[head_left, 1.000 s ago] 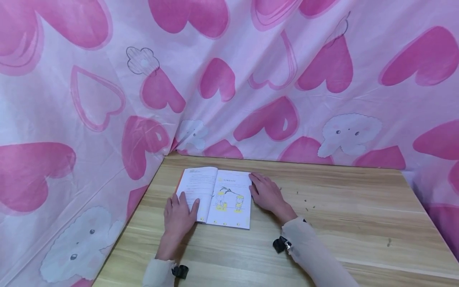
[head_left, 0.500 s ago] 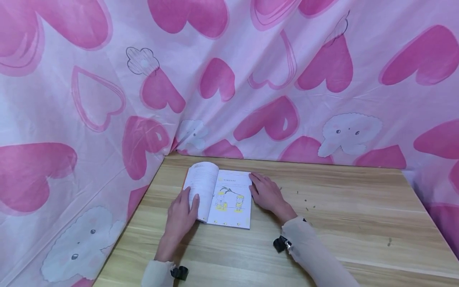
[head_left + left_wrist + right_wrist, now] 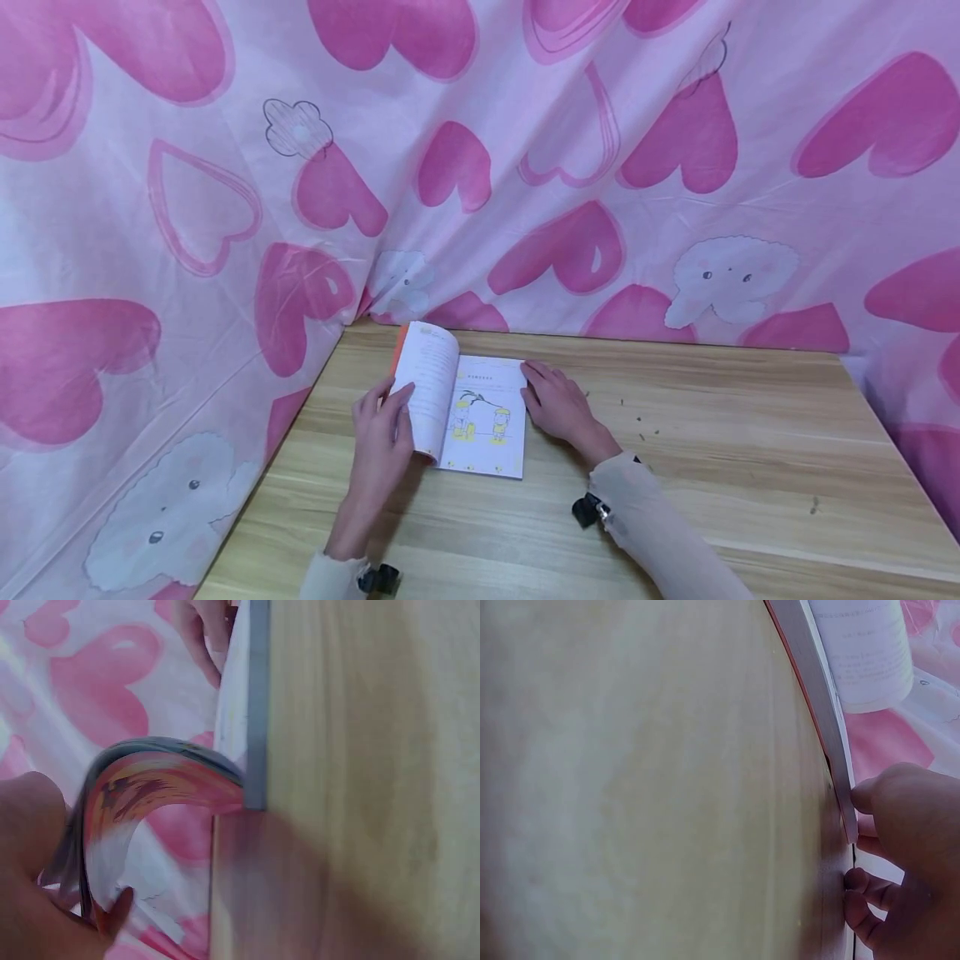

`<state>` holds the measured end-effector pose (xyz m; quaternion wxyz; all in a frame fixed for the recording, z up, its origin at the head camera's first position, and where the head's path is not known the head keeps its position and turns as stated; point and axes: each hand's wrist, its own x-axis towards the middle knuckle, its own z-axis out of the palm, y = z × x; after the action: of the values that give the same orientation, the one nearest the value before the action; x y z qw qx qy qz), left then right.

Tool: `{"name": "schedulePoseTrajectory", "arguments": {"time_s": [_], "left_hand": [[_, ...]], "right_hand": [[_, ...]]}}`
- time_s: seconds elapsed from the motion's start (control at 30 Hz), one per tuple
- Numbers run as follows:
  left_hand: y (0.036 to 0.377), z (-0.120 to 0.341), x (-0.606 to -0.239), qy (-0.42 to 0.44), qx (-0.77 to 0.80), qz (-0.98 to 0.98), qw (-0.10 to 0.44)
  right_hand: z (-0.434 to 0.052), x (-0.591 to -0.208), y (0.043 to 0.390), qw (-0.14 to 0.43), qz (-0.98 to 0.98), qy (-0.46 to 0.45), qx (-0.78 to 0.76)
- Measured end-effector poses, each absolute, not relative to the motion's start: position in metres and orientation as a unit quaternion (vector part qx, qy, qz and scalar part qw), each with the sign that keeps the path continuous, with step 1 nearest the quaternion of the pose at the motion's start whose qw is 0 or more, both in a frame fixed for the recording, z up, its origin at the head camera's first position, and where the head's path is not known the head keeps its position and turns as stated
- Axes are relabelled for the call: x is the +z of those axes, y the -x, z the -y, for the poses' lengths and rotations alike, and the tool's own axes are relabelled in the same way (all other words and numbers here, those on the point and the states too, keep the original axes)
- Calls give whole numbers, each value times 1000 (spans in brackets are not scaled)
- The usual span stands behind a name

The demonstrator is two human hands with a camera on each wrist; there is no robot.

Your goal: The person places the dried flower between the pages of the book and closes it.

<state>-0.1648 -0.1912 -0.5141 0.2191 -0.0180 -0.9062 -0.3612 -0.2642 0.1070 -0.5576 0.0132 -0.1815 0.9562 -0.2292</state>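
An open book (image 3: 487, 454) lies on the wooden table, its right page with a yellow-and-black drawing flat. The left hand (image 3: 381, 442) grips the book's left part, thumb on the printed page (image 3: 433, 375) and fingers behind it. That part is raised and bowed; in the left wrist view the orange cover (image 3: 139, 776) curves round beneath the leaves. At the upper right corner, the right hand (image 3: 558, 404) holds the edge; in the right wrist view its thumb (image 3: 865, 796) touches the page block's side, and the lower fingers are curled near the table. The left fingers are partly hidden.
Pink heart-patterned cloth (image 3: 457, 167) hangs behind and to the left of the wooden table (image 3: 712, 467). Several small dark crumbs (image 3: 640, 419) lie right of the right hand. Each wrist carries a black camera mount (image 3: 585, 510).
The left hand has curled its fingers behind the book's left part and raised it, bowing it up and rightward. The right hand has stayed at the right edge.
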Motion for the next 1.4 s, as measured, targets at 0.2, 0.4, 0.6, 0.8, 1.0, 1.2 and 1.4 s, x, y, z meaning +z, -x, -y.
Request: {"name": "schedulePoseTrajectory", "arguments": {"time_s": [0.2, 0.4, 0.6, 0.8, 1.0, 1.2, 1.4], "left_hand": [[161, 185, -501, 63, -351, 881, 310], [158, 174, -488, 79, -398, 859, 312], [158, 158, -485, 118, -445, 843, 277], [161, 141, -486, 150, -444, 854, 227], [162, 126, -488, 152, -427, 872, 184], [162, 113, -494, 156, -414, 882, 163], [164, 102, -500, 157, -374, 902, 150]], "right_hand": [[-107, -558, 264, 13, -957, 179, -228], [-107, -558, 264, 14, -956, 179, -230], [-108, -558, 264, 15, -955, 179, -234], [-109, -560, 265, 14, -955, 183, -233], [-110, -560, 266, 14, -953, 188, -238], [-110, -559, 265, 7, -951, 190, -242], [-111, -560, 266, -3, -951, 195, -238]]}}
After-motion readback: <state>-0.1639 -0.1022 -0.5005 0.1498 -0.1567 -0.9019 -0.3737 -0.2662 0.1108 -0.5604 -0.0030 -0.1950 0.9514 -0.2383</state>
